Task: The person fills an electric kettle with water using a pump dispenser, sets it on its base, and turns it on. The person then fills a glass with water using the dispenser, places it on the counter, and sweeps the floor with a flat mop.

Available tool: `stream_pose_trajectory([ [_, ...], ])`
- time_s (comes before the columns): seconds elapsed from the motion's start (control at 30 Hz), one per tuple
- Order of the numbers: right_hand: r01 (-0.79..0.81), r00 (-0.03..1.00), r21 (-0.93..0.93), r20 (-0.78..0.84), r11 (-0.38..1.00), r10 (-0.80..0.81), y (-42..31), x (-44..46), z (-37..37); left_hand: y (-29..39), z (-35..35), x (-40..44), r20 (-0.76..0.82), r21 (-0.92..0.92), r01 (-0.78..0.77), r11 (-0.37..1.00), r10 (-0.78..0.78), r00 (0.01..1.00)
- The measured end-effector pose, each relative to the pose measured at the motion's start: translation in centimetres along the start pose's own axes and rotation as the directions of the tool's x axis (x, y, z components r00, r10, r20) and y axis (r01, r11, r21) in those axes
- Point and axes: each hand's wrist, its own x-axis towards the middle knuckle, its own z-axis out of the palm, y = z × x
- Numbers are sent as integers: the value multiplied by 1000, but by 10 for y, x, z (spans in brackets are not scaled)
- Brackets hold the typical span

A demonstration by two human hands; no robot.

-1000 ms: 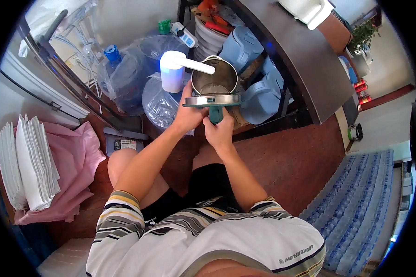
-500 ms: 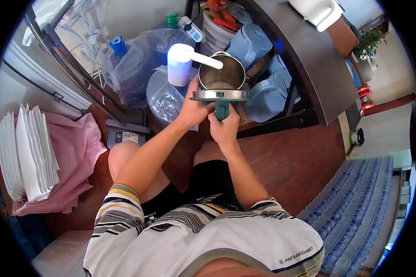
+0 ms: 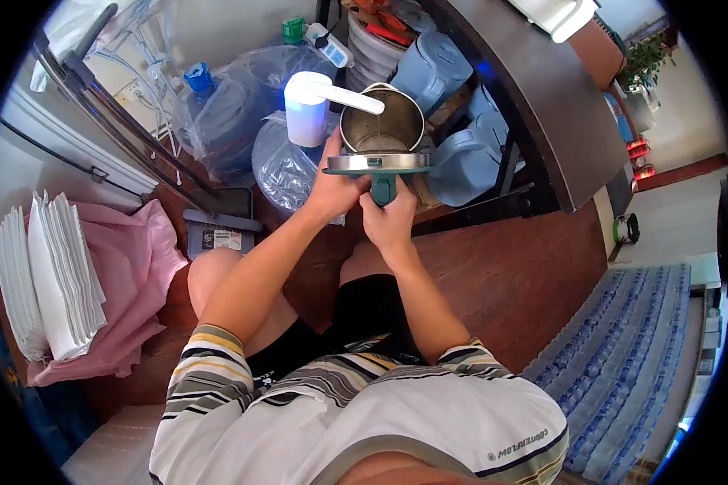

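Both my hands hold an electric kettle point(image 3: 382, 129) with its mouth open and a dark metal inside. Its green and silver lid point(image 3: 378, 164) is flipped up toward me. My right hand point(image 3: 390, 217) is wrapped round the green handle point(image 3: 383, 191). On the kettle's left side, partly hidden by the lid, my left hand point(image 3: 332, 187) grips the body. Over the mouth reaches the white spout of a water pump point(image 3: 306, 121), which glows blue and stands on a plastic-wrapped water bottle point(image 3: 285, 167). I cannot tell whether water is running.
A dark table point(image 3: 542, 105) stands on the right, with blue water jugs point(image 3: 465, 166) beneath it. Another wrapped bottle with a blue cap point(image 3: 198, 78) is at the back left. White folded sheets point(image 3: 65, 279) lie on pink cloth. Packed water bottles point(image 3: 615, 356) line the right.
The view has shifted slightly, so the kettle and pump appear a little further left and up. My hands keep the same hold on the kettle.
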Motion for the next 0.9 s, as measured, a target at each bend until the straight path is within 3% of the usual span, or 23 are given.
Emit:
stream_pose_trajectory([
  [0.43, 17, 1000, 34, -20, 999, -17, 0, -1, 1, 1, 1, 0, 17, -92, 76, 993, -75, 997],
  [0.9, 27, 999, 6, -32, 1000, -26, 7, -3, -1, -1, 3, -1, 17, -72, 123, 990, -122, 992],
])
